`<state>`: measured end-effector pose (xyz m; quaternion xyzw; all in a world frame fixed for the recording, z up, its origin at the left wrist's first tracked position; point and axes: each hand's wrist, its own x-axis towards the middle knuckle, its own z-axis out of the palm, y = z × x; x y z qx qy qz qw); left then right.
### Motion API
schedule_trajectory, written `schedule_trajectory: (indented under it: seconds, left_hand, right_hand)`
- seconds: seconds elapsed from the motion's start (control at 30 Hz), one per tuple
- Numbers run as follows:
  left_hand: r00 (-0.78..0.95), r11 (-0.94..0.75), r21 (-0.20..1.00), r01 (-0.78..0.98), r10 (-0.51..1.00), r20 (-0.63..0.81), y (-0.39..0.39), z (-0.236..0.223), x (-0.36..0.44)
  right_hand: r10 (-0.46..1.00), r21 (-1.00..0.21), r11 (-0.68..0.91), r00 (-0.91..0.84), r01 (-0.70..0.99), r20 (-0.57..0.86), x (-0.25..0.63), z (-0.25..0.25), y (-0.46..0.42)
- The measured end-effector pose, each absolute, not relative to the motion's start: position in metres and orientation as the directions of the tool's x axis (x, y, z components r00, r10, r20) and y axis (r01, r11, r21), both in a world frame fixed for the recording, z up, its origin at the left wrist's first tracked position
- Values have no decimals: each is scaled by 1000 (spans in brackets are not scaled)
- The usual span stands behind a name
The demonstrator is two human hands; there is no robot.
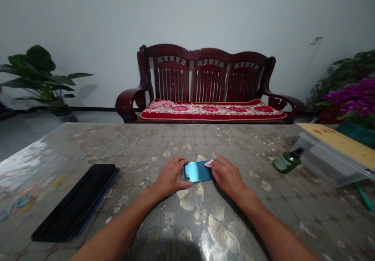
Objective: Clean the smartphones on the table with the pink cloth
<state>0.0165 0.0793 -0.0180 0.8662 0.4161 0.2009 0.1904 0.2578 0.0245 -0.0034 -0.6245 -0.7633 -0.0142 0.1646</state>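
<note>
A shiny blue phone (196, 171) lies back up on the patterned table, its camera at the lower left corner. My left hand (171, 175) grips the phone's left end between thumb and fingers. At the other end, my right hand (227, 173) pinches a small pink cloth (209, 163) and presses it against the phone's back. Part of the cloth is hidden under my right fingers.
Dark phones or tablets are stacked (76, 202) at the left, near coloured rubber bands (26, 202). A green bottle (287, 161) stands beside a clear plastic bin (325, 161) on the right. Beyond the table (140, 140) is a wooden bench (208, 73).
</note>
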Motion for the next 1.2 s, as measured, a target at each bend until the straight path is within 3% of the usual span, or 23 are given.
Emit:
schedule_trajectory:
  seconds: [0.37, 0.5, 0.87, 1.1, 1.2]
  left_hand:
    - [574, -587, 494, 641, 794, 198, 81, -20, 15]
    - [571, -590, 500, 635, 793, 211, 81, -21, 15]
    - [568, -595, 498, 631, 791, 227, 81, -23, 16]
    - [572, -577, 509, 639, 799, 187, 80, -19, 16]
    - [577, -577, 517, 632, 796, 183, 81, -20, 16]
  right_hand:
    - [937, -109, 199, -157, 974, 313, 259, 6, 20]
    - [956, -94, 162, -133, 982, 262, 255, 9, 18]
    - [935, -162, 279, -229, 947, 270, 249, 5, 13]
    - [951, -143, 133, -86, 981, 296, 262, 0, 25]
    - [946, -166, 154, -97, 974, 309, 259, 0, 26]
